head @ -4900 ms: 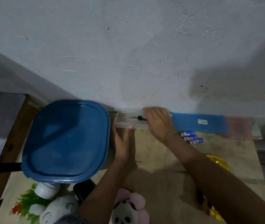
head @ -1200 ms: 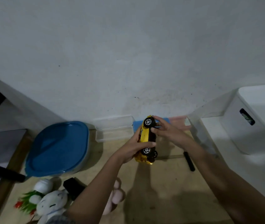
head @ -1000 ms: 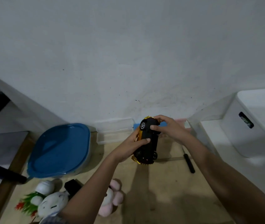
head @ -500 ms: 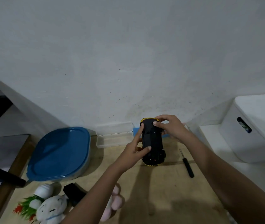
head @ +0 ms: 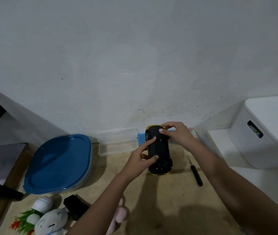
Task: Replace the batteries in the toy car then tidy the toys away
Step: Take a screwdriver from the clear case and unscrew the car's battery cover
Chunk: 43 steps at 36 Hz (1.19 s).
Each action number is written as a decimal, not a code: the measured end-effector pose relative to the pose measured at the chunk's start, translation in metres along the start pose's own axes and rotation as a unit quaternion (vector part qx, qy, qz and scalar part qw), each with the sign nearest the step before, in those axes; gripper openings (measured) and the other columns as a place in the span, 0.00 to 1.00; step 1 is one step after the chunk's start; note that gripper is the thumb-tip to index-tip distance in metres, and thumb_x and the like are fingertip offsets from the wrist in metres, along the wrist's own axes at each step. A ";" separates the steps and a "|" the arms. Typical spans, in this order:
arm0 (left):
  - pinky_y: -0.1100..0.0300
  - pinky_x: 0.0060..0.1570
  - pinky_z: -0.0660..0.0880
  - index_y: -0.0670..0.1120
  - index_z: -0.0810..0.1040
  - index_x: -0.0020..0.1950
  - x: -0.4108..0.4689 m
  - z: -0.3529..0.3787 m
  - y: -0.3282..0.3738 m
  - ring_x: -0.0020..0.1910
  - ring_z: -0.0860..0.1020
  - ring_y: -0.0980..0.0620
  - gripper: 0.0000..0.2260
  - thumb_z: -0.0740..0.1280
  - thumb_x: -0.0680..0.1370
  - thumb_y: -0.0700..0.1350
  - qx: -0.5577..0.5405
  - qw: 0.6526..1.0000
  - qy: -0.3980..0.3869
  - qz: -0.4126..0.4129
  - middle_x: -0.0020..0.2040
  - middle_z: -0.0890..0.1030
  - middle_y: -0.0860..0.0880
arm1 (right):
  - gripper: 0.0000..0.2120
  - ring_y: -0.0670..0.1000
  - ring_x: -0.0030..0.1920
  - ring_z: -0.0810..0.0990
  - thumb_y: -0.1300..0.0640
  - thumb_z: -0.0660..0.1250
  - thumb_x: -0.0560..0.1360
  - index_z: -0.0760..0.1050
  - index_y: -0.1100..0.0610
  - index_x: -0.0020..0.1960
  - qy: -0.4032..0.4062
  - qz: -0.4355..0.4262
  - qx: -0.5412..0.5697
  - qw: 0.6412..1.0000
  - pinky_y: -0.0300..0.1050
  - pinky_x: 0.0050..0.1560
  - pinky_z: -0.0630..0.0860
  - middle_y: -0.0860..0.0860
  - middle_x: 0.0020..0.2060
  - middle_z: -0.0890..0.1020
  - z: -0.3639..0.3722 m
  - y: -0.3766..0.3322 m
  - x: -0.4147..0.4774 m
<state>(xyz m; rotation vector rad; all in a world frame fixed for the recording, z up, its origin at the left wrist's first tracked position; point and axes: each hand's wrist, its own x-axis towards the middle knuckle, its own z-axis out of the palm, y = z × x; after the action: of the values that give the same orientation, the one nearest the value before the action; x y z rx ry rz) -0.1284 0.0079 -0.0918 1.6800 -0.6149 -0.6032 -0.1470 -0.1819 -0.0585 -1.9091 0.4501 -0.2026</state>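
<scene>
Car (head: 159, 150) has been rolled over in the last second: it was on its side with wheels and yellow flank showing, now the black underside faces up at the camera, only a yellow sliver visible at the nose and tail. It's held just above the table (head: 168, 200), in front of the wall, not resting flat as far as I can tell. The screwdriver (head: 195, 172) has not moved, lying on the table just right of the car, untouched. Read: underside exposed means the battery cover is now reachable; likely next is finding the cover screw, then picking up the driver. Can't make out the cover or screw in this light. Left hand (head: 139, 160) comes in from lower left and is closed on the car's left edge, thumb and index finger pressed on the underside. Right hand (head: 177, 135) reaches from the right, wrist bent inward, and grips the far end, fingertips curled over the chassis. Both forearms are extended well forward. Blue-lidded tub (head: 58, 163), open clear case (head: 117, 141) and plush toys (head: 50, 221) sit to the left, not yet tidied.
</scene>
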 end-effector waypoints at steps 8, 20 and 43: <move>0.49 0.46 0.81 0.52 0.75 0.62 0.015 0.001 0.000 0.54 0.79 0.54 0.26 0.69 0.71 0.28 -0.116 0.992 -0.002 -0.041 0.57 0.76 0.50 | 0.10 0.52 0.45 0.78 0.58 0.70 0.72 0.79 0.59 0.53 0.030 -0.008 -0.012 0.999 0.32 0.29 0.77 0.55 0.47 0.79 0.001 0.004 0.011; 0.51 0.44 0.81 0.54 0.79 0.54 0.039 0.008 -0.009 0.56 0.77 0.48 0.27 0.69 0.67 0.24 -0.165 0.983 0.028 -0.079 0.58 0.77 0.51 | 0.09 0.50 0.43 0.78 0.57 0.59 0.79 0.76 0.59 0.51 0.120 0.098 0.096 0.983 0.43 0.41 0.77 0.52 0.43 0.80 -0.017 0.058 -0.009; 0.56 0.41 0.80 0.51 0.78 0.57 0.050 -0.015 0.012 0.50 0.79 0.54 0.27 0.67 0.68 0.24 -0.175 0.977 0.086 -0.083 0.56 0.78 0.49 | 0.04 0.40 0.33 0.77 0.63 0.65 0.76 0.76 0.55 0.45 0.185 -0.008 0.078 0.980 0.30 0.34 0.73 0.52 0.38 0.79 -0.025 0.056 -0.018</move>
<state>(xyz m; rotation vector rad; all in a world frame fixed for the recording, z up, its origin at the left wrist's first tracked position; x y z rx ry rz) -0.0829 -0.0179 -0.0806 1.4377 -0.2273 -0.6365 -0.1844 -0.2145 -0.0997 -1.7236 0.6480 -0.5931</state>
